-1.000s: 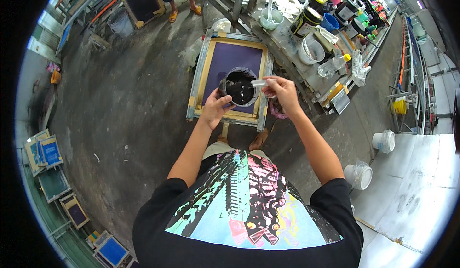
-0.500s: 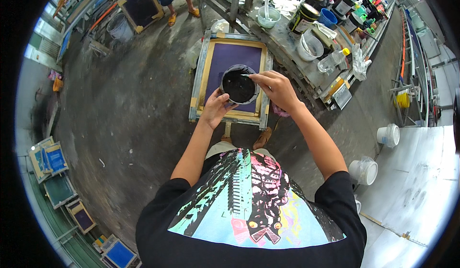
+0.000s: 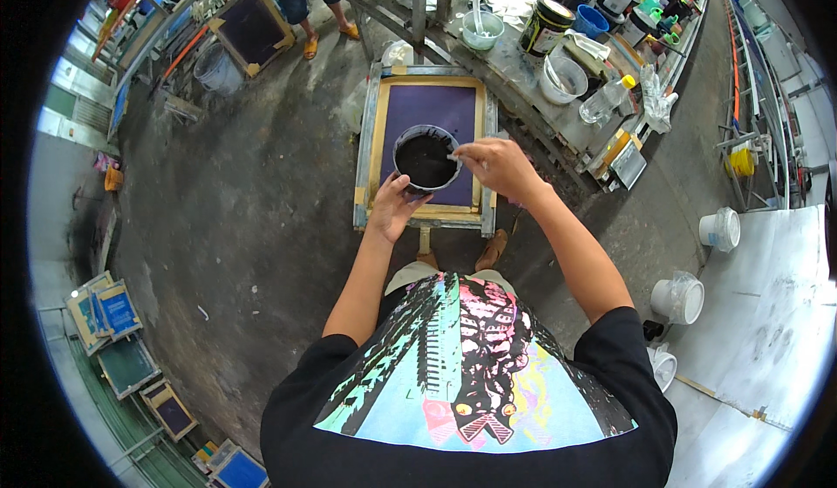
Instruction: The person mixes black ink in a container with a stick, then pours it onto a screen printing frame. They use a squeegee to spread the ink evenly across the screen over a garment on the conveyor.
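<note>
My left hand (image 3: 392,207) grips a round tub (image 3: 398,146) from its near left side, thumb up at the rim and fingers beneath. Black ink (image 3: 425,162) lies inside, with dark smears on the inner wall. At the tub's right rim, my right hand (image 3: 504,169) pinches a thin pale stick-like tool (image 3: 454,156), whose lower part is hidden. Below the tub stands a screen-printing frame (image 3: 364,156) with purple mesh (image 3: 436,104) bordered by tan tape.
A cluttered workbench (image 3: 523,91) at the upper right carries a pale green bowl (image 3: 482,34), a white tub (image 3: 563,82), a clear bottle (image 3: 608,100) and several ink jars. White buckets (image 3: 678,299) line the right; more screens (image 3: 129,366) lean at the left. Another person's legs (image 3: 307,4) are at the top.
The tub has shifted slightly left and nearer. My right hand's tool has gone from over the ink to the tub's right rim. The whole view has moved slightly.
</note>
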Demonstrator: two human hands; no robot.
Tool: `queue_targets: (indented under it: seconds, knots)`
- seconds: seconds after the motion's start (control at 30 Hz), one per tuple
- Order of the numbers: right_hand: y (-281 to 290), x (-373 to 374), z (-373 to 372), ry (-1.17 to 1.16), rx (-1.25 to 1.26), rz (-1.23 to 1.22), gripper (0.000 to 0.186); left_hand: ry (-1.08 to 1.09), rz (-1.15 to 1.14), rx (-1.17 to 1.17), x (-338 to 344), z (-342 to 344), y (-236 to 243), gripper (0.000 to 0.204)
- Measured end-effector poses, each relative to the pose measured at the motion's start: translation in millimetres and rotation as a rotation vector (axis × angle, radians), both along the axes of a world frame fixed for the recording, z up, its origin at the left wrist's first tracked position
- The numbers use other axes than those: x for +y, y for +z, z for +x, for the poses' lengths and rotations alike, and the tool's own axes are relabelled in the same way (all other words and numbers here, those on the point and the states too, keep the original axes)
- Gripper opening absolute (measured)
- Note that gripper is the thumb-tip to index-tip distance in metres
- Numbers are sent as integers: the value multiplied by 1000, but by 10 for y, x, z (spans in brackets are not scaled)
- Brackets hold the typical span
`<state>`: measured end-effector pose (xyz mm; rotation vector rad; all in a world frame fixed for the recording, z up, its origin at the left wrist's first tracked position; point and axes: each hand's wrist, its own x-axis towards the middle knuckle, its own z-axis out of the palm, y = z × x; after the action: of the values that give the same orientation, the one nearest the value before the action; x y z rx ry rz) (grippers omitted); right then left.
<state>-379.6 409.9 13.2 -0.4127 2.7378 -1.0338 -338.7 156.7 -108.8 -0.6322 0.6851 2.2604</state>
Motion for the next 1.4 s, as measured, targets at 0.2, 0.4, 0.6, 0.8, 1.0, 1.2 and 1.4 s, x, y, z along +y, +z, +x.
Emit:
queue_targets:
  seconds: [0.2,0.4,0.6,0.8,1.0,1.2,1.4]
  knots:
    - [-97,-164,-31,-55,99,-126,19,-41,37,7,3,9,42,39]
    - [51,-81,127,56,-43,-10,19,9,-10,0,1,42,25,40]
    - [-43,-56,-5,-81,122,50,18,3,59,15,119,29,89,43]
    - [111,-127,248,-88,-12,-94,14,5,0,13,149,32,100,43]
    - [-34,-81,199,-264,180,-21,21,-77,68,37,252,0,2,44]
    - [-143,-217,27,236,56,-117,21,-45,69,35,-180,-102,-247,44]
    - [-388,-220,-102,0,199,7,20,-87,-15,53,-251,-128,-147,50]
